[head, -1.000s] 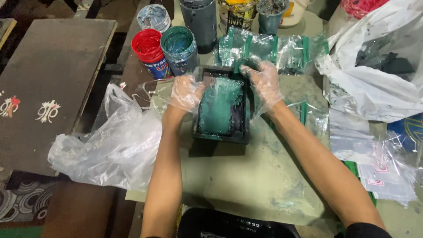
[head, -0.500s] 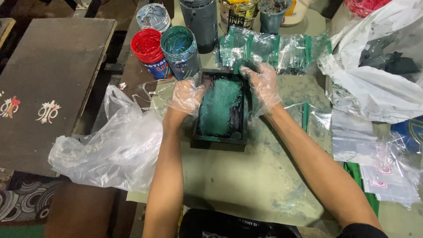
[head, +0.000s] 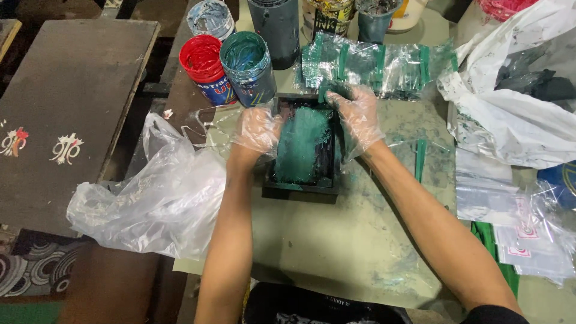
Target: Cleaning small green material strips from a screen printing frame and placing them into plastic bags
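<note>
Your left hand [head: 257,129] sat in a thin clear glove, fingers curled inward and knuckles up, forearm running almost straight up from the bottom edge. Your right hand [head: 355,115], gloved the same way, lay flatter with its fingers spread and pointing left, wrist bent, its bare forearm coming in on a long diagonal from the lower right.

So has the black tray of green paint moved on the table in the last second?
No. The black tray sits just below the green paint jar, as before, with both gloved hands on it.
</note>
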